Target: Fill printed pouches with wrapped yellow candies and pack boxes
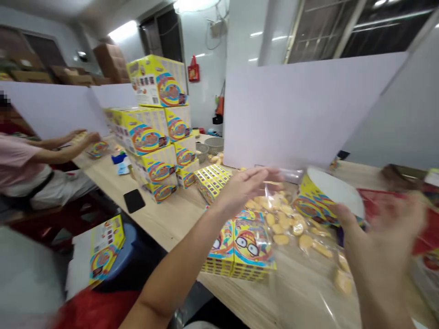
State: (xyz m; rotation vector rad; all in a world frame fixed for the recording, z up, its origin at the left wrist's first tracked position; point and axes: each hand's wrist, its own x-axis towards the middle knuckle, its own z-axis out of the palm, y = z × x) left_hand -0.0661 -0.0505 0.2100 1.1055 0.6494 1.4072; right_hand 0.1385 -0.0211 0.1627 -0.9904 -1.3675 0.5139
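Note:
My left hand [240, 189] is stretched over the table, fingers extended, above a pair of stacks of yellow cartoon-printed boxes [250, 244]. Clear plastic film [274, 283] shows faint streaks around those boxes; whether either hand touches it I cannot tell. On the right, my right hand [384, 242] is raised and blurred, thumb and fingers apart, with nothing visible in it. Between the hands lies a spread of small round yellow pieces [283, 219], some apparently in clear wrapping. Behind the right thumb a printed carton with a white inside [332, 187] rests on its side.
A tall pile of yellow display cartons [147, 132] stands left of centre, beside a black phone-like slab [134, 200]. Grey baskets [214, 145] sit farther back. White partitions [291, 114] border the table. Flattened cartons [106, 251] lie on a blue stool-like container. A co-worker [37, 160] handles items at far left.

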